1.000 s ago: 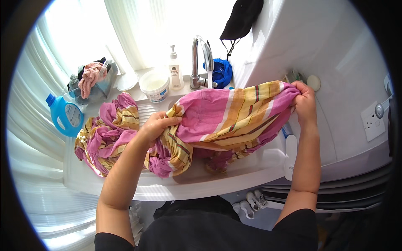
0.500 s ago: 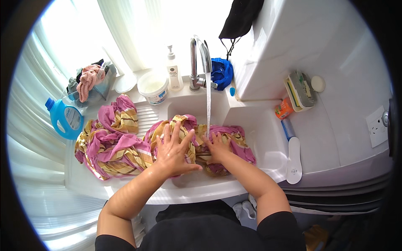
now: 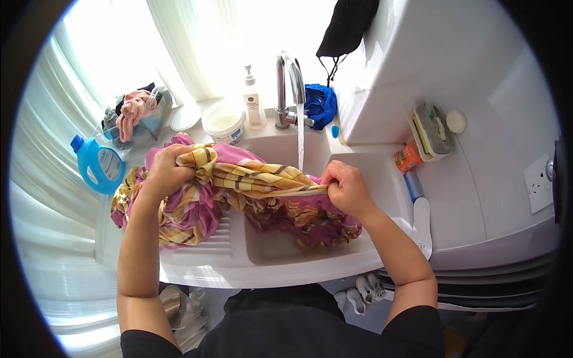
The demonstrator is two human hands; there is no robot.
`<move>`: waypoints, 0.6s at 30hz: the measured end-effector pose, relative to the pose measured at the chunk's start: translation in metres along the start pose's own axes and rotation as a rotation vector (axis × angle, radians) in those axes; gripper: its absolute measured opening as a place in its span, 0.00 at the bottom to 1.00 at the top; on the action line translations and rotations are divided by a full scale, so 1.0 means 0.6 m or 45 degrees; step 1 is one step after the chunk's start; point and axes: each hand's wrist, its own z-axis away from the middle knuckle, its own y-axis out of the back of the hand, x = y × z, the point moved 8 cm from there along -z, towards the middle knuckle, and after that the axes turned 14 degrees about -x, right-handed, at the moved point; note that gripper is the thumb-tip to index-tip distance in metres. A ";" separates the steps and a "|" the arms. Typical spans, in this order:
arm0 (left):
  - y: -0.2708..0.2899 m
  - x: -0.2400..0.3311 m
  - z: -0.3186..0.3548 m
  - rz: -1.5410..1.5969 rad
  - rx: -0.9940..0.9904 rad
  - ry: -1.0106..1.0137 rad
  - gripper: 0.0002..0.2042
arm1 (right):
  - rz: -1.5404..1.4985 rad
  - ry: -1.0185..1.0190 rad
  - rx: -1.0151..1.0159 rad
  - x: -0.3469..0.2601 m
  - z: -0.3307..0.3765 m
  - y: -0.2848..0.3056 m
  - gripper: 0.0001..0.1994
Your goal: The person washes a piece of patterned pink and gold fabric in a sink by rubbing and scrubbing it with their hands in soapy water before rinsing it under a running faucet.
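Note:
A large wet-looking pink and yellow checked cloth [image 3: 262, 179] is stretched sideways between my two hands, over the white sink [image 3: 227, 276]. Bunched in my left hand [image 3: 169, 172] is its left part, above the ribbed washboard side, where more of the fabric lies heaped. At the basin's right side my right hand [image 3: 348, 188] pinches the cloth's edge in a closed fist. Lower folds hang down into the basin. From the chrome faucet [image 3: 281, 83] a water stream [image 3: 301, 140] runs down behind the stretched cloth.
Along the back stand a blue detergent bottle [image 3: 101, 166], a bin of clothes [image 3: 143, 116], a white tub [image 3: 223, 122] and a pump bottle [image 3: 253, 107]. Blue fabric [image 3: 321, 106] sits beside the faucet. At right are a blue brush [image 3: 413, 186] and a soap rack [image 3: 431, 132].
Both hands were spread over the cloth; now they grip it. My left hand moved left, my right hand moved right, and the cloth between them was lifted and pulled out lengthwise.

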 end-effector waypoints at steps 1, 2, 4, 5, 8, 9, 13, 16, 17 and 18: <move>0.016 -0.024 -0.013 -0.172 0.071 0.161 0.21 | -0.012 0.009 -0.018 -0.011 -0.017 -0.006 0.07; 0.035 -0.039 -0.017 -0.348 0.154 0.321 0.22 | 0.109 0.031 0.079 -0.024 -0.028 -0.015 0.09; 0.010 0.016 -0.042 -1.047 0.169 0.759 0.23 | 0.384 0.015 0.283 0.010 -0.029 -0.043 0.15; -0.019 0.030 -0.055 -1.133 0.267 0.516 0.24 | 0.426 -0.164 0.021 0.075 -0.027 -0.087 0.29; -0.165 0.098 -0.065 -0.990 0.105 -0.136 0.29 | 0.283 -0.841 -0.448 0.180 0.037 -0.151 0.38; -0.223 0.110 -0.068 -0.899 -0.060 -0.227 0.31 | 0.358 -0.936 -0.557 0.213 0.058 -0.180 0.43; -0.360 0.083 -0.091 -0.931 -0.126 -0.229 0.40 | 0.395 -1.011 -0.823 0.264 0.110 -0.295 0.45; -0.422 0.041 -0.111 -1.213 -0.220 -0.225 0.26 | 0.362 -0.833 -0.778 0.258 0.108 -0.336 0.30; -0.431 0.038 -0.104 -1.257 -0.336 -0.276 0.21 | 0.260 -0.737 -0.788 0.229 0.114 -0.327 0.26; -0.436 0.029 -0.100 -1.308 -0.448 -0.326 0.17 | 0.157 -0.634 -0.788 0.190 0.116 -0.307 0.23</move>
